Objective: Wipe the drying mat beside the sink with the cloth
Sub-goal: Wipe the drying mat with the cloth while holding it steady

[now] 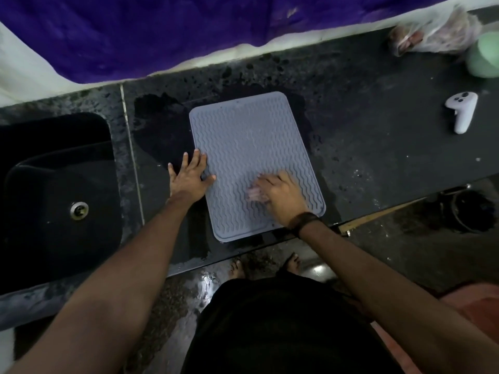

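A grey ribbed drying mat (248,141) lies flat on the dark wet counter (364,136), to the right of the black sink (54,190). My left hand (189,176) lies spread and flat on the mat's left edge, its fingers partly on the counter. My right hand (280,195) is on the lower middle of the mat and grips a small pale bunched cloth (253,194), which is blurred and mostly hidden under the fingers.
A white game controller (461,112) lies at the right of the counter. A clear plastic bag (434,33) and a pale green round object (484,56) sit at the far right back. Purple fabric (162,31) hangs behind. The counter's front edge runs just below the mat.
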